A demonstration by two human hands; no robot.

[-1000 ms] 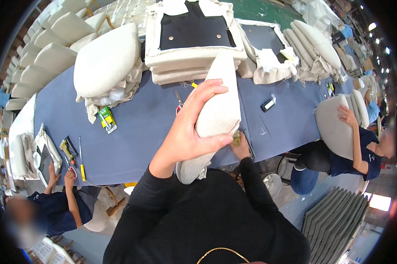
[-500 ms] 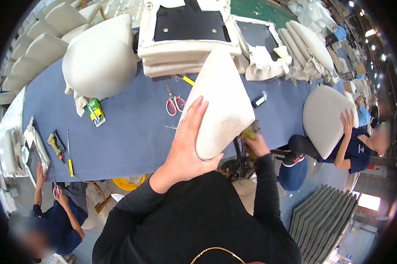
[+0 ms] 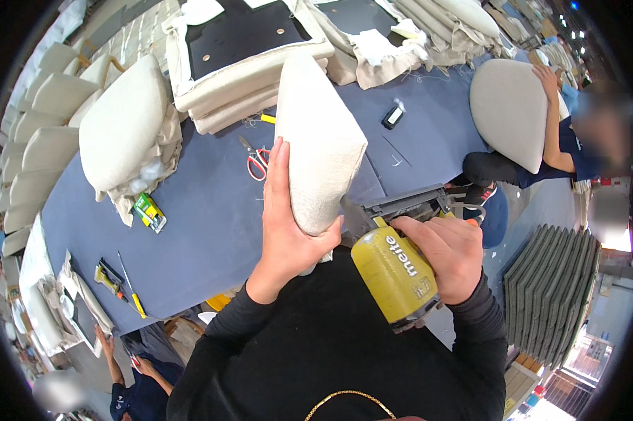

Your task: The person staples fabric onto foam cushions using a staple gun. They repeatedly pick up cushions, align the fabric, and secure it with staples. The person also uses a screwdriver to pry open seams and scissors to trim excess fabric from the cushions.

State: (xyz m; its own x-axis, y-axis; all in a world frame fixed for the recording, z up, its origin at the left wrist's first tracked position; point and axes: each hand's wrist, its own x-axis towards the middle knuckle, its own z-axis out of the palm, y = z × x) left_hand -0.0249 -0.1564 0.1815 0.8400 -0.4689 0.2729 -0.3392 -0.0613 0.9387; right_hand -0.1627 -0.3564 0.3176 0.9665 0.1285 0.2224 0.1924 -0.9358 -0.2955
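Note:
A cream fabric-covered cushion (image 3: 321,151) stands tilted on edge in front of my chest. My left hand (image 3: 285,224) is closed round its lower left side, fingers along the face and thumb underneath. My right hand (image 3: 448,252) grips a yellow-green staple gun (image 3: 393,270) with a dark magazine. The gun's nose points left at the cushion's lower right edge, very close to it; whether they touch I cannot tell. Scissors with red handles (image 3: 258,165) lie on the blue table (image 3: 211,210), just beyond my left hand.
Stacked upholstered panels (image 3: 242,91) stand at the back. A padded chair part (image 3: 123,126) and a green box (image 3: 150,212) are at left, with another staple gun (image 3: 110,279) and a screwdriver (image 3: 139,305). A co-worker's hand (image 3: 546,83) holds a cushion at right; another person works lower left.
My right hand has lifted the staple gun from beside the table edge up to the cushion. My left hand keeps its hold. The whole view has turned slightly.

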